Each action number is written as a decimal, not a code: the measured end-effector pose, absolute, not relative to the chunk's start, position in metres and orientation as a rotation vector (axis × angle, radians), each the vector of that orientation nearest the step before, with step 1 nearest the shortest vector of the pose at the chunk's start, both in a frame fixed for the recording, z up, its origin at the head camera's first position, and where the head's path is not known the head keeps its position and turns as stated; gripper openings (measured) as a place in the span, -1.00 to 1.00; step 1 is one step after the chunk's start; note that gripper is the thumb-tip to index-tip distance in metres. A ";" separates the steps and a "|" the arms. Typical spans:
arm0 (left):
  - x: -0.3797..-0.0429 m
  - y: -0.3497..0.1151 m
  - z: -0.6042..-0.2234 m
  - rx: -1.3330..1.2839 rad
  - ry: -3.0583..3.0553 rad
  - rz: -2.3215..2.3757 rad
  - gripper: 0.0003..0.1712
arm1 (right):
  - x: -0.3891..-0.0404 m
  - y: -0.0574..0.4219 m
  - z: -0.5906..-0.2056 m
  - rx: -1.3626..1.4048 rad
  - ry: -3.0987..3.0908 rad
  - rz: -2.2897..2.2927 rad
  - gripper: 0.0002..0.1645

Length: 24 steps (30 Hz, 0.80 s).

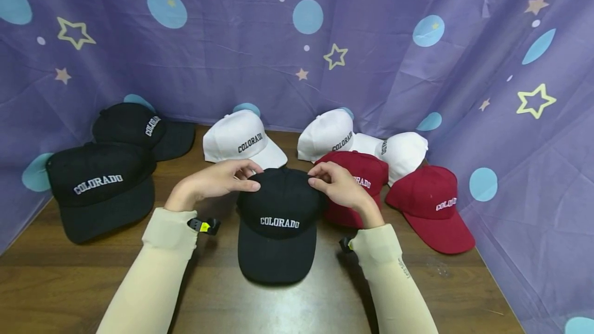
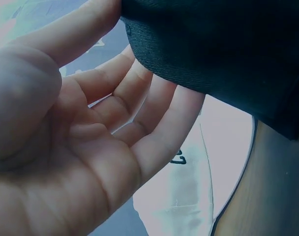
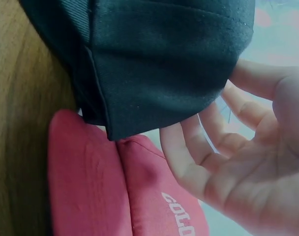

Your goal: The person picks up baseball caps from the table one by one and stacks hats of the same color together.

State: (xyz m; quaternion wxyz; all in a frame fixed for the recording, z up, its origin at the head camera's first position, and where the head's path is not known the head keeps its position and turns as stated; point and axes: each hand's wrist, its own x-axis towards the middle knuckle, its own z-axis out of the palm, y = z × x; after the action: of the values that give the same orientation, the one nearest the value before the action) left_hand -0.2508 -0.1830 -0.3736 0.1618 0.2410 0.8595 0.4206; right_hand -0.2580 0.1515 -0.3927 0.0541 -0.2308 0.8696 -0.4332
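- Central black cap (image 1: 278, 200): mid-worktop (image 1: 223, 303), brim toward the person; contact of brim with surface cannot be told.
- Left hand (image 1: 223, 179): grip clamped on that cap's upper left edge, thumb on one side, fingers behind.
- Right hand (image 1: 342, 185): grip clamped likewise on its upper right edge.
- Lettering, central cap: COLORADO, white, above brim.
- Front-left black cap (image 1: 102, 161) and rear-left black cap (image 1: 125, 122), partly behind it: both COLORADO, white.
- Left white cap (image 1: 227, 140) and middle white cap (image 1: 320, 135): COLORADO, dark letters.
- Right white cap (image 1: 408, 151): dark letters, only partly readable.
- Near red cap (image 1: 345, 215), behind right hand: RADO in head view, COLO in right wrist view; white.
- Far-right red cap (image 1: 422, 189): white COLORADO, its end curving out of sight.
- Right sleeve (image 1: 390, 272): small print, illegible.
- Backdrop: purple curtain (image 1: 250, 40), stars and blue ovals.
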 end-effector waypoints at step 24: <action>-0.249 -0.187 -0.373 0.699 2.526 1.168 -0.52 | -0.259 0.153 -0.394 -0.761 2.673 -1.255 -0.59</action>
State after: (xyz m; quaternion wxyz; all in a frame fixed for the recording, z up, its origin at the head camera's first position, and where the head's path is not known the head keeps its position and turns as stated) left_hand -0.2491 -0.1874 -0.3732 0.1356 0.2412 0.8723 0.4032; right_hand -0.2586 0.1530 -0.3936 0.0461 -0.2494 0.8756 -0.4112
